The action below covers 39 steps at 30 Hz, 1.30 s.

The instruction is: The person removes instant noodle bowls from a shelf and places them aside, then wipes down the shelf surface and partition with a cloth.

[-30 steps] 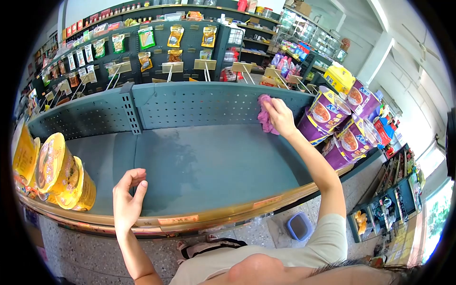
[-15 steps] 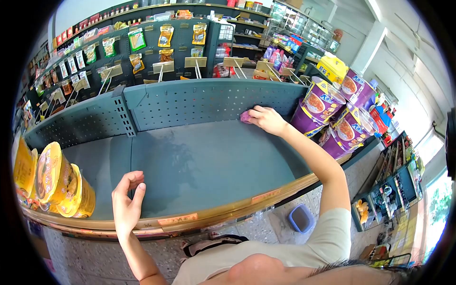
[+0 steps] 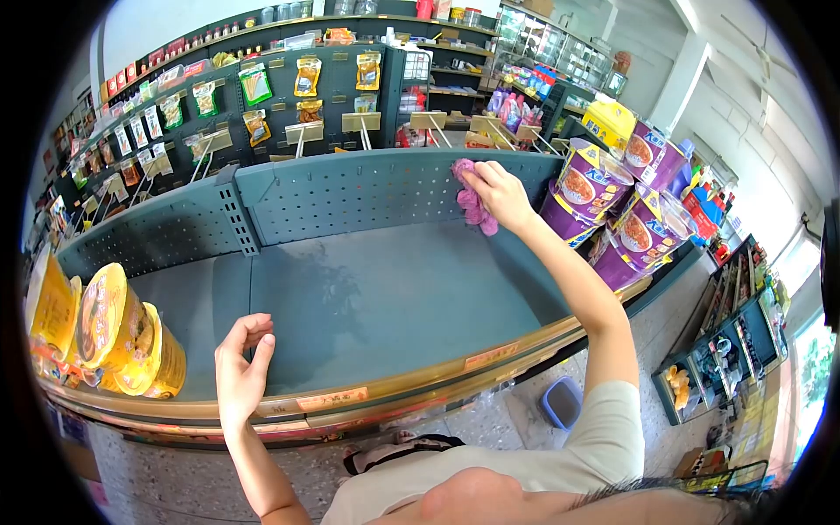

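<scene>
My right hand [image 3: 500, 194] is closed around a crumpled pink cloth [image 3: 473, 199], held against the perforated back panel [image 3: 367, 194] near its top edge. Part of the cloth hangs down below my fingers. Over the front left of the dark shelf board [image 3: 402, 289], my left hand [image 3: 245, 360] has its fingers curved and apart, with nothing in it. That hand is close to the shelf's front edge. Darker, damp-looking patches mark the board between my hands.
Yellow noodle cups [image 3: 114, 328] stand at the shelf's left end, purple noodle cups [image 3: 604, 206] at its right end. Behind the panel, metal hooks and hanging packets [image 3: 307, 77] face me. A blue bin [image 3: 562, 402] sits on the floor below.
The cloth and my right hand first moved left and down to the panel's base, then rose up the panel. My left hand has hardly moved. The view has shifted slightly.
</scene>
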Available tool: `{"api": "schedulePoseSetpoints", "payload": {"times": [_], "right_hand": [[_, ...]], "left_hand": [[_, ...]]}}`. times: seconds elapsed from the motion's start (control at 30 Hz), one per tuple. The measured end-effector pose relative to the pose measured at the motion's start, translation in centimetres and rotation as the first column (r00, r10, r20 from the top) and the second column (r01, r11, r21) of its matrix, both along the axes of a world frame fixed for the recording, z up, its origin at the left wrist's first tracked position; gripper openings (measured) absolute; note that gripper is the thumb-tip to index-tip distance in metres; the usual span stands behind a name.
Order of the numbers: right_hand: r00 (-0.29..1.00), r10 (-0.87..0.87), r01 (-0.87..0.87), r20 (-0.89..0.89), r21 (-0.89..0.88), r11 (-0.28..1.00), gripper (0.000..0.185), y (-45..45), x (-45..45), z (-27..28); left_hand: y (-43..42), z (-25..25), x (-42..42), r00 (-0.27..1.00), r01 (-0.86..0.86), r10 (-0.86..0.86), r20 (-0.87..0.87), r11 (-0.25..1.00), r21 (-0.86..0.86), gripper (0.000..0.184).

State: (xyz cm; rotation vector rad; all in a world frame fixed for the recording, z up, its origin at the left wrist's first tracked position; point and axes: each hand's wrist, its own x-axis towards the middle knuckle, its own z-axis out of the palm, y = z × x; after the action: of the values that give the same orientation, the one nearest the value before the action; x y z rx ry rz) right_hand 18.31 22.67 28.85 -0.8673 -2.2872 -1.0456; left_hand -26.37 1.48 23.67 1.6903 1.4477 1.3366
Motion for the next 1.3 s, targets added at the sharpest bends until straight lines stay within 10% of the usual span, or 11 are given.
{"api": "schedulePoseSetpoints", "payload": {"times": [0.63,0.97,1.3], "right_hand": [[0.880,0.067,0.065,0.470,-0.259,0.964,0.018,0.2,-0.8,-3.3],[0.984,0.012,-0.023,0.177,0.060,0.998,0.037,0.3,-2.7,0.6],[0.989,0.069,-0.064,0.131,-0.047,0.997,0.033,0.3,-3.4,-1.7]], "left_hand": [[-0.1,0.2,0.2,1.000,0.004,-0.004,-0.017,1.000,0.004,0.021],[0.0,-0.2,0.0,1.000,0.016,-0.016,-0.002,1.000,0.019,0.021],[0.0,-0.1,0.1,1.000,-0.005,0.005,-0.021,1.000,0.006,0.022]]}}
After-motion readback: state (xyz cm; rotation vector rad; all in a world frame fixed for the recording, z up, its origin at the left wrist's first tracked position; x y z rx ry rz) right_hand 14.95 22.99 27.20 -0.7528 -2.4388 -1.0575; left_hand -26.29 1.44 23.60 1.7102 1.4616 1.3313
